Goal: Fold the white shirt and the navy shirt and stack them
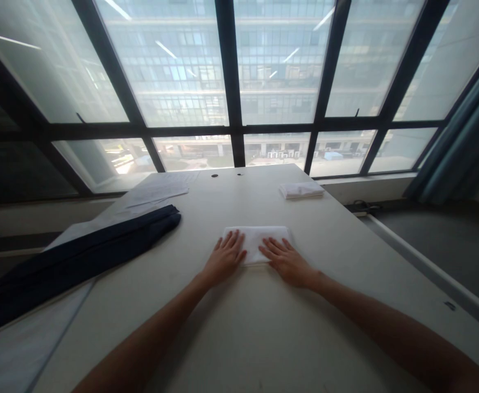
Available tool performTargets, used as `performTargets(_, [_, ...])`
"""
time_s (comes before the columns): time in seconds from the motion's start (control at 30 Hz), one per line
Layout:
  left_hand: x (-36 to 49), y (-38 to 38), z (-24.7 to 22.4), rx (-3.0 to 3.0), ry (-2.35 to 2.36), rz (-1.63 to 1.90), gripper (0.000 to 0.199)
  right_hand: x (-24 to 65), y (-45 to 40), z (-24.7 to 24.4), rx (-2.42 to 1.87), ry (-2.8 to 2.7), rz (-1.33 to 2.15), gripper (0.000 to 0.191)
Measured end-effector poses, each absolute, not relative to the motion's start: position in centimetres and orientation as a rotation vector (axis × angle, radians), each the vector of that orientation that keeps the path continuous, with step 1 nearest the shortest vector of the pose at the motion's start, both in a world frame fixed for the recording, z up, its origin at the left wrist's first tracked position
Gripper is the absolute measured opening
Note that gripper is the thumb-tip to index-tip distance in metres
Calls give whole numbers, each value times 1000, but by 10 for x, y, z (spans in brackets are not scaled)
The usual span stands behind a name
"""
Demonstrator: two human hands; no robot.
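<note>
A white folded cloth (255, 240) lies flat on the white table (239, 327) in front of me. My left hand (226, 255) rests palm down on its left part, fingers stretched out. On the right part of the same cloth lies my right hand (285, 261), also flat with its fingers spread. Neither hand grips anything. The middle of the cloth shows between the hands; its near corners are partly covered by them.
Farther back on the right sits another folded white cloth (301, 190). Dark blue folded trousers or similar fabric (79, 259) stretch along the left side. Papers (157, 188) lie at the back left. Large windows (280, 71) rise behind; a blue curtain (456, 136) hangs right.
</note>
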State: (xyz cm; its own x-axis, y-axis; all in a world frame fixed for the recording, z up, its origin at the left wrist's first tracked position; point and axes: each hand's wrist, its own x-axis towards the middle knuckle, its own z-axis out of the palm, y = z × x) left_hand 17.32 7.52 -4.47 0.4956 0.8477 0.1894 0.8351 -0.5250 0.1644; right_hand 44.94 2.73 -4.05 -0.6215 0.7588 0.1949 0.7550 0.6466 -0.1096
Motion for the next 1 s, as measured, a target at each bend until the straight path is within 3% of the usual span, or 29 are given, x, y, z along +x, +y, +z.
performTargets(0.17, [159, 96, -52, 2318, 1794, 527, 61, 486, 53, -40, -1457, -2442, 83, 60])
performTargets(0.4, [167, 97, -51, 2289, 1719, 884, 51, 506, 86, -53, -1822, -1664, 225, 48])
performTargets(0.63, [187, 67, -47, 2698, 1387, 597, 78, 506, 100, -46, -1811, -1538, 512, 49])
performTargets(0.83, [197, 62, -44, 2893, 1297, 501, 48, 513, 114, -32, -1843, -1437, 733, 34])
performTargets(0.9, [195, 64, -43, 2983, 1198, 463, 46, 516, 114, -31, -1840, -1422, 847, 23])
performTargets(1.0, [192, 64, -41, 3048, 1118, 419, 50, 521, 110, -29, -1778, -1404, 1054, 25])
